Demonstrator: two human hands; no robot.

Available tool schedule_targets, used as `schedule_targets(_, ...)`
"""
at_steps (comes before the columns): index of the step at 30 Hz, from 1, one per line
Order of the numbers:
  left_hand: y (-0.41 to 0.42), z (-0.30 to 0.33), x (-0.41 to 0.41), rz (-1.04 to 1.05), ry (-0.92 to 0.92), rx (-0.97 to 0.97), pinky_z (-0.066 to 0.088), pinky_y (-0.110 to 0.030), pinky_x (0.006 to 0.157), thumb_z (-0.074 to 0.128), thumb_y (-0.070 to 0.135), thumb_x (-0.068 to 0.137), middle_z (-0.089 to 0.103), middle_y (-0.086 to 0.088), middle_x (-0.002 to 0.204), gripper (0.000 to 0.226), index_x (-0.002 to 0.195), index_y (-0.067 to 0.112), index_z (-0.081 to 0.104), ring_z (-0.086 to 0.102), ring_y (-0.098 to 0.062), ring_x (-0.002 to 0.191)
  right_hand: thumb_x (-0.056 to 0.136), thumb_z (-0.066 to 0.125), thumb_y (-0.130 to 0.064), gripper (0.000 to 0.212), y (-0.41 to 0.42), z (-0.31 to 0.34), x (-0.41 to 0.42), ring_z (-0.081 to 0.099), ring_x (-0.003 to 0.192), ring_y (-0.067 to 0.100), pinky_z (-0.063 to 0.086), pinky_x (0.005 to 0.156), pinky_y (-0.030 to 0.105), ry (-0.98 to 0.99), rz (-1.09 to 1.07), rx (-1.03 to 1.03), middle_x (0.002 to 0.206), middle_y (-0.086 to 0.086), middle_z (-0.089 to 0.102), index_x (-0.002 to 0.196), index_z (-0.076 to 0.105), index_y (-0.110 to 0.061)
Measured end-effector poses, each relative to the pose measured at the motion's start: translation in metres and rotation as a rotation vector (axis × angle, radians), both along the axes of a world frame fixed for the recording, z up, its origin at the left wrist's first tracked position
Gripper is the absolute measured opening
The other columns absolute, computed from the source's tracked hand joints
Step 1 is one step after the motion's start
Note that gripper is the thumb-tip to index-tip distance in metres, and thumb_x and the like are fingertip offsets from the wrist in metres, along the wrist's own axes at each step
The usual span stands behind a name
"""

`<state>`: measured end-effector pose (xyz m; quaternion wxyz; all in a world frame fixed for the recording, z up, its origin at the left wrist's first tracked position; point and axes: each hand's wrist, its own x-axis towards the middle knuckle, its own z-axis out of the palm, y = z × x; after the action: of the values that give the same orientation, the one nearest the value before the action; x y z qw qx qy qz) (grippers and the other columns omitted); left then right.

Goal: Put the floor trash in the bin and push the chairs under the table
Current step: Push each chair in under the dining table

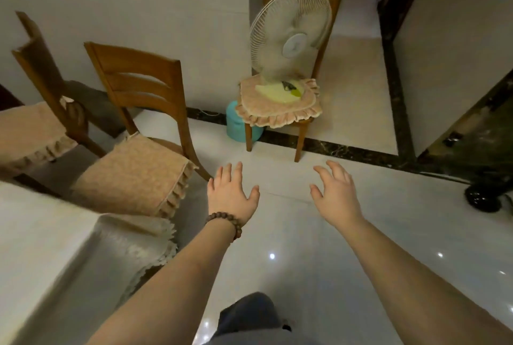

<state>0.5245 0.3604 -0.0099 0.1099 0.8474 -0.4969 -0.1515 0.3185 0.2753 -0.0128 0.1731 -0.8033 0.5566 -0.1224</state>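
White cloth covers the table (41, 247) at my eight o'clock, and that edge is where the chairs have to end up. Both my hands hover over bare floor with nothing in them: the left hand (230, 192) at twelve o'clock, fingers spread wide, the right hand (334, 192) at one o'clock, equally splayed. The nearest chair (133, 133) stands at ten o'clock, turned off-square and pulled out from the table. I judge the best grip is both hands on its backrest top rail, then swing it square and slide it in slowly. A second chair (36, 111) waits farther left. Beyond, a fan (288, 36) sits on a third chair. I see no trash here.
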Motion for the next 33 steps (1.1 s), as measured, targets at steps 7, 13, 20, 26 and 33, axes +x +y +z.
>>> schedule_targets(7,-0.116,-0.012,0.046,0.155,-0.018,-0.012,0.007,-0.047,0.120,0.036,0.056,0.094,0.013,-0.004,0.160,0.069,0.151,0.025,0.013,0.007,-0.026,0.148,0.093,0.052,-0.028,0.045,-0.129,-0.019,0.052,0.020,0.141,0.027,0.020,0.116,0.045,-0.008,0.131,0.009,0.152,0.010,0.028,0.137,0.044,-0.020)
schedule_targets(13,-0.241,-0.019,0.123,0.319,0.026,-0.087,0.007,-0.046,0.120,0.038,0.055,0.094,0.012,-0.004,0.161,0.069,0.151,0.024,0.014,0.007,-0.025,0.148,0.089,0.056,-0.025,0.049,-0.274,-0.026,0.144,0.029,0.134,0.032,0.029,0.110,0.048,0.047,0.293,-0.018,0.146,0.013,0.034,0.136,0.044,-0.018)
schedule_targets(20,-0.356,0.014,0.221,0.517,0.013,-0.184,0.005,-0.042,0.118,0.039,0.055,0.094,0.013,-0.004,0.160,0.070,0.151,0.025,0.013,0.008,-0.025,0.148,0.087,0.054,-0.025,0.046,-0.418,0.016,0.283,0.031,0.132,0.033,0.023,0.111,0.045,0.066,0.509,-0.087,0.145,0.016,0.034,0.131,0.049,-0.012)
schedule_targets(26,-0.397,0.036,0.287,0.655,-0.049,-0.229,0.008,-0.046,0.120,0.040,0.055,0.093,0.015,-0.003,0.160,0.070,0.151,0.025,0.015,0.008,-0.025,0.148,0.087,0.056,-0.025,0.048,-0.466,0.029,0.376,0.030,0.134,0.031,0.027,0.110,0.045,0.007,0.692,-0.102,0.148,0.012,0.034,0.134,0.047,-0.018)
schedule_targets(33,-0.421,0.036,0.342,0.916,-0.083,-0.215,0.009,-0.044,0.120,0.041,0.055,0.092,0.016,-0.003,0.160,0.072,0.151,0.024,0.016,0.009,-0.023,0.147,0.089,0.056,-0.027,0.049,-0.500,0.029,0.508,0.027,0.135,0.031,0.023,0.112,0.044,0.010,0.998,-0.124,0.150,0.010,0.031,0.137,0.045,-0.020)
